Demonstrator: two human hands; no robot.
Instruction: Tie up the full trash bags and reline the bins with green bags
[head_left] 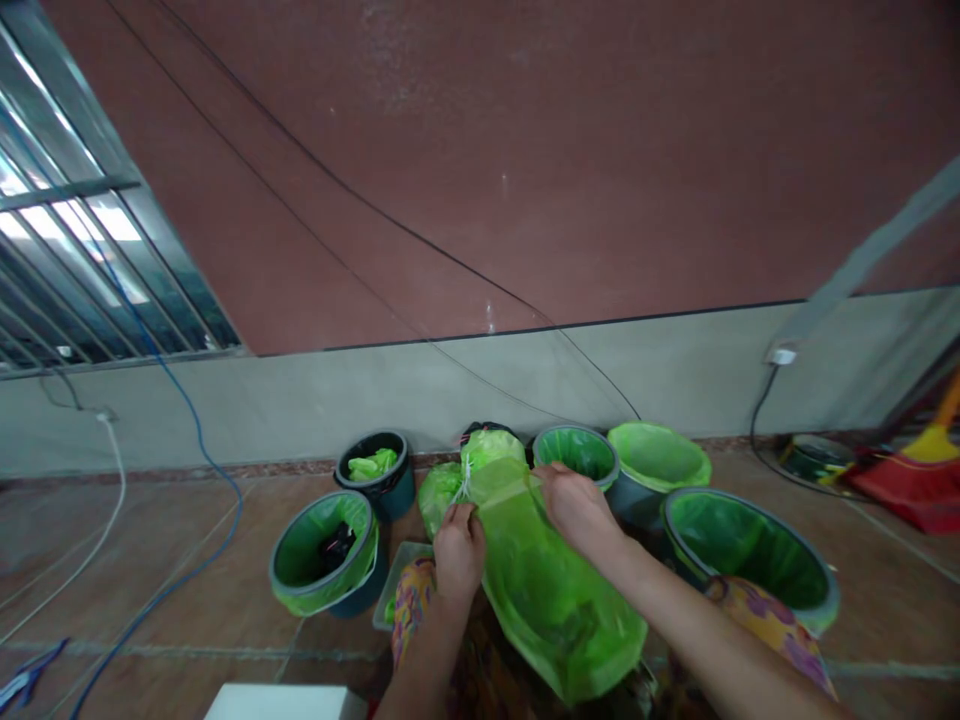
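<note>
A translucent green plastic bag (pixel 551 590) is stretched across my lap. My left hand (pixel 459 550) is closed, pinching the bag's left edge near its top. My right hand (pixel 574 505) grips the upper right edge of the same bag, fingers curled over it. Just beyond my hands lies a tied green bag (pixel 491 450) with a white string at its neck.
Several grey bins lined with green bags stand on the tiled floor: one at the left (pixel 324 550), a small dark one (pixel 375 470), two behind (pixel 577 452), a large one at the right (pixel 750 560). Cables run along the wall. A red dustpan (pixel 911 485) lies far right.
</note>
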